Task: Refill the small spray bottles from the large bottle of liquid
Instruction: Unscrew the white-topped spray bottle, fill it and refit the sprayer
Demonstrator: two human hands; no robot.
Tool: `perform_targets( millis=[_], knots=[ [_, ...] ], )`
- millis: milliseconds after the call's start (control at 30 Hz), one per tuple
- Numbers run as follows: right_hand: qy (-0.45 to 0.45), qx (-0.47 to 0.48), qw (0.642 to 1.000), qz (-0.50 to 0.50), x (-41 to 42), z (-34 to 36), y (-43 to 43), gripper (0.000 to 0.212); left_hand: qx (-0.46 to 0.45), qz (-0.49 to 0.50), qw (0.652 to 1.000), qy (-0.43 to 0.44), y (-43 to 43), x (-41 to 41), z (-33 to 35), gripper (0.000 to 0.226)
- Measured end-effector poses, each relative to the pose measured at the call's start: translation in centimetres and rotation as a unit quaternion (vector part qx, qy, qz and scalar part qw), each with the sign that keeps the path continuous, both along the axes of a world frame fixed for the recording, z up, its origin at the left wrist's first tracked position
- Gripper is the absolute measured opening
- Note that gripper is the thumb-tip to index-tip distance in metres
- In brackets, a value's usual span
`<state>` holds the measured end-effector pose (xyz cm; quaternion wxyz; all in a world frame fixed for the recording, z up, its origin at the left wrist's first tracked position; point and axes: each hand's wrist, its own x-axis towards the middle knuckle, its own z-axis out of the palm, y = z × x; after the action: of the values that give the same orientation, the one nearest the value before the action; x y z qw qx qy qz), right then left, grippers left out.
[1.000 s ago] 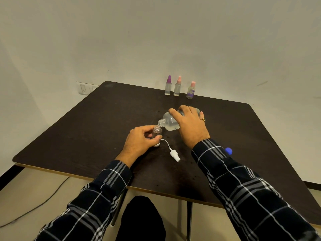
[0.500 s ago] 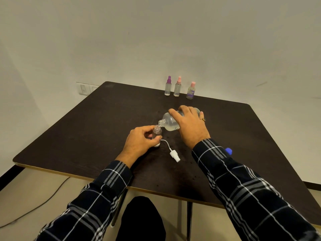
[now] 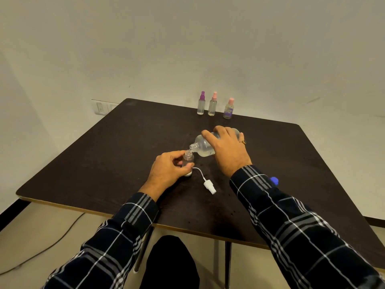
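Note:
My left hand (image 3: 166,170) grips a small clear spray bottle (image 3: 188,159) that stands upright and uncapped on the dark table (image 3: 108,155). My right hand (image 3: 228,150) holds the large clear bottle (image 3: 203,147) tipped on its side, its open mouth touching the small bottle's neck. The small bottle's white spray head with its tube (image 3: 208,184) lies on the table just right of my left hand. Three more small spray bottles stand capped at the far edge: one with a purple top (image 3: 201,103), one with a pink top (image 3: 213,104), one with a pink top and purple label (image 3: 228,109).
A blue cap (image 3: 274,180) lies on the table beside my right sleeve, partly hidden. A wall socket (image 3: 102,107) sits behind the table's far left corner. A cable (image 3: 52,245) runs across the floor at the lower left.

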<state>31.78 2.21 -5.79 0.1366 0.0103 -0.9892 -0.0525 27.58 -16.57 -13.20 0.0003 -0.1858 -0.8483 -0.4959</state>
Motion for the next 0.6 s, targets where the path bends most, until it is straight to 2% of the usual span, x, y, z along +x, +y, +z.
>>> perform_targets(
  millis=[600],
  knots=[
    [0.003, 0.007, 1.0, -0.004, -0.23, -0.26, 0.07, 0.078, 0.003, -0.002, 1.0, 0.005, 0.01, -0.1, -0.29, 0.039]
  ],
)
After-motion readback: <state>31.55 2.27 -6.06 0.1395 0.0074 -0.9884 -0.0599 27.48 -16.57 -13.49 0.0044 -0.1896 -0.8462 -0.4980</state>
